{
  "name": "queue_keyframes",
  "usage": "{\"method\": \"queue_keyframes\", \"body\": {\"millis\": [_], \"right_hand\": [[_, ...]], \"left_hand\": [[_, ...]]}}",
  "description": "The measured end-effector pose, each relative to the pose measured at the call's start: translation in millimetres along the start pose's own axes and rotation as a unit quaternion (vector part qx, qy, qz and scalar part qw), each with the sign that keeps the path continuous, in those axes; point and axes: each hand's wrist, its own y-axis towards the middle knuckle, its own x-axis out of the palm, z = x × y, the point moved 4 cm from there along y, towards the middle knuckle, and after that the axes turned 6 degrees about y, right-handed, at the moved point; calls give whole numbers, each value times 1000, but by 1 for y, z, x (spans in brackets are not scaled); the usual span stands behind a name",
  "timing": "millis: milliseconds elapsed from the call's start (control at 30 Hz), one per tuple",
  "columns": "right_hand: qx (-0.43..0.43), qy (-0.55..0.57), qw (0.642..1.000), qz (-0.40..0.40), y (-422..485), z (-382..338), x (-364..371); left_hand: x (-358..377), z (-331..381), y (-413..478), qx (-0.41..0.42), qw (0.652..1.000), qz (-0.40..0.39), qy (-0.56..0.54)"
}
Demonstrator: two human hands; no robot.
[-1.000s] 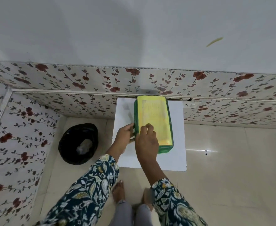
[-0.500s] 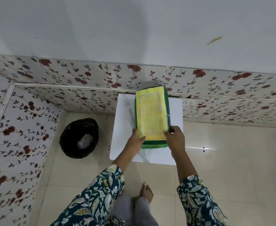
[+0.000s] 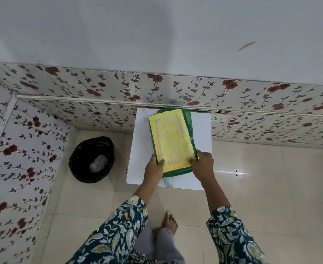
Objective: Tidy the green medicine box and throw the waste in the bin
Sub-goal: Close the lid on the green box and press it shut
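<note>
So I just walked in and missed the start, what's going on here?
A person stands at a small white table against the floral wall. Both hands grip the near end of the green medicine box's yellow lid: left hand on its left corner, right hand on its right. The lid sits skewed over the green box. A black-lined bin on the floor holds crumpled waste.

A room in a home: floral wall panels (image 3: 84,86) with red roses line the lower walls, glossy cream floor tiles (image 3: 261,187) cover the ground, a black-lined bin (image 3: 92,159) stands in the corner, and a bare foot (image 3: 169,221) shows.
</note>
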Motion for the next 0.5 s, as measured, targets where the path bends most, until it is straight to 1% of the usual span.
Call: {"method": "queue_keyframes", "body": {"millis": [33, 100, 167, 233, 333, 433, 500], "right_hand": [[8, -10, 1000, -6, 1, 2, 3], [29, 38, 999, -22, 3, 7, 7], [43, 91, 995, -23, 5, 8, 7], [55, 90, 994, -16, 6, 10, 4], [56, 88, 994, -18, 6, 11, 3], [49, 111, 993, -15, 6, 11, 3], [53, 124, 991, -4, 8, 13, 1]], "left_hand": [[0, 3, 2, 6, 1000, 7, 13], [-2, 12, 11, 16, 999, 12, 34], [-5, 20, 20, 17, 998, -1, 59], [-6, 23, 23, 17, 997, -16, 80], [-5, 21, 19, 17, 997, -18, 80], [-3, 16, 19, 2, 998, -17, 65], [-6, 13, 20, 7, 998, -13, 55]]}}
